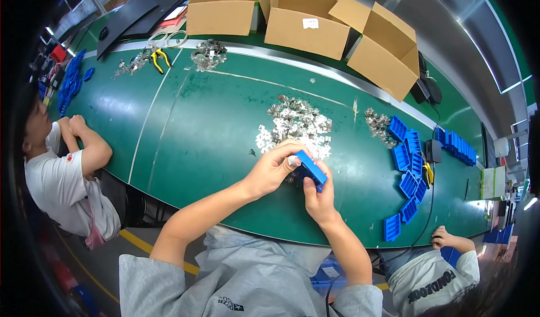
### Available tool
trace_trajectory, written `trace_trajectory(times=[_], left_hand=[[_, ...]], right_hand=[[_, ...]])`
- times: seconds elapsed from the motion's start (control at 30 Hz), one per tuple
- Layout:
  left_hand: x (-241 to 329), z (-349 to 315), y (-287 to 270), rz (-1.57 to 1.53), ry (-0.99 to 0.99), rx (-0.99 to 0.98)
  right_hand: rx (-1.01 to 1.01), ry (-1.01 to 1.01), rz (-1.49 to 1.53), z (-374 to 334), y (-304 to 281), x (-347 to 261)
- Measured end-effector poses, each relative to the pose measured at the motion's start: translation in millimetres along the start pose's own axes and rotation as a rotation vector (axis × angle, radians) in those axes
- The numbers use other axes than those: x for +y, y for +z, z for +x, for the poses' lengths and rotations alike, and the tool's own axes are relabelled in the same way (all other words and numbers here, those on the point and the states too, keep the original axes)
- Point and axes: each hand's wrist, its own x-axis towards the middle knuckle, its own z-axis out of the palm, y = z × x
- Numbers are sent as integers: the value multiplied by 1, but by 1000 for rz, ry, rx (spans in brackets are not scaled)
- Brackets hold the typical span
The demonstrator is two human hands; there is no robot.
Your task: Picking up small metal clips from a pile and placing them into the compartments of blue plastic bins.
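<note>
From afar, I watch left hand (274, 169) and right hand (320, 203) pinch a blue tray (311, 171), apparently steadying it, metal pieces (298, 123) at twelve o'clock.

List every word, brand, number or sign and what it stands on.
White paper label, middle brown cardboard box: too small to read.
Large dark lettering, pale cloth shirt at right: not quoted.
Small dark print, wearer's grey cloth shirt: not quoted.
Small red mark, white cloth shirt at left: too small to read.
</note>
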Motion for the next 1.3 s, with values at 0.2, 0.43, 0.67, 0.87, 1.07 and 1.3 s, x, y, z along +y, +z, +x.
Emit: trace_trajectory(times=[0.2,0.43,0.67,0.87,1.07,1.3], left_hand=[[-2,-2,1,-91,72,-50],[9,3,-1,36,126,-92],[11,3,-2,34,103,-148],[16,3,-3,5,83,-167],[10,2,-8,5,130,-197],[6,1,3,-154,-291,29]], right_hand=[[-7,-156,-171,0,-2,0],[-56,-63,-17,0,-3,3],[-46,-263,-53,8,-7,5],[-49,-379,-135,14,-7,-5],[-56,-340,-102,11,-5,-10],[-27,247,250,11,2,-16]])
